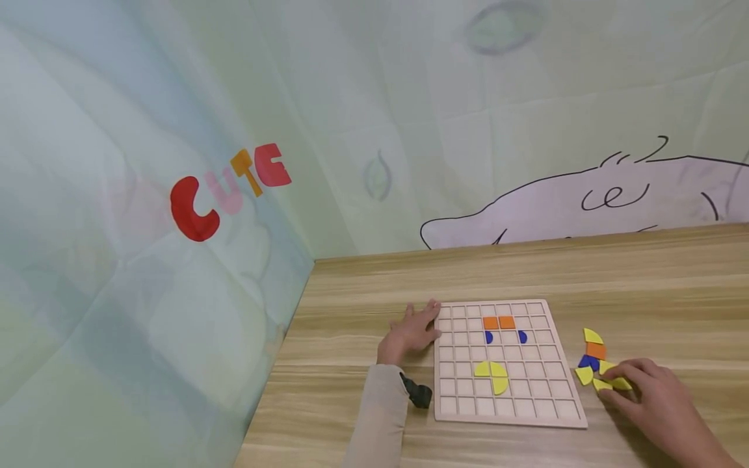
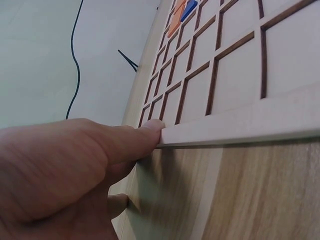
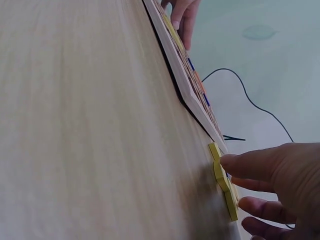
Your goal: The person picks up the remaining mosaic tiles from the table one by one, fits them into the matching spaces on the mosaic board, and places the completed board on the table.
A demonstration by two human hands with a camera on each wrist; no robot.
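Note:
A square wooden grid board (image 1: 509,424) lies on the table. My left hand (image 1: 414,330) rests at its left edge, fingers extended; the left wrist view shows the thumb (image 2: 152,131) against the board's rim (image 2: 240,125). Set in the grid are two orange squares (image 1: 506,322), two blue half-discs (image 1: 523,337) and three yellow quarter-circles (image 1: 498,369). Right of the board, my right hand (image 1: 661,396) reaches over loose yellow pieces (image 1: 584,376), partly covering them. In the right wrist view its thumb is right at a yellow piece (image 3: 217,172), the fingers spread and loosely bent.
Beside the right hand, a yellow quarter-circle (image 1: 593,336), an orange square (image 1: 596,351) and blue pieces (image 1: 588,363) lie close together. The wood-grain table (image 1: 363,279) meets a printed cloth backdrop (image 1: 374,117) behind and at left. A dark band (image 1: 417,392) is at the left wrist.

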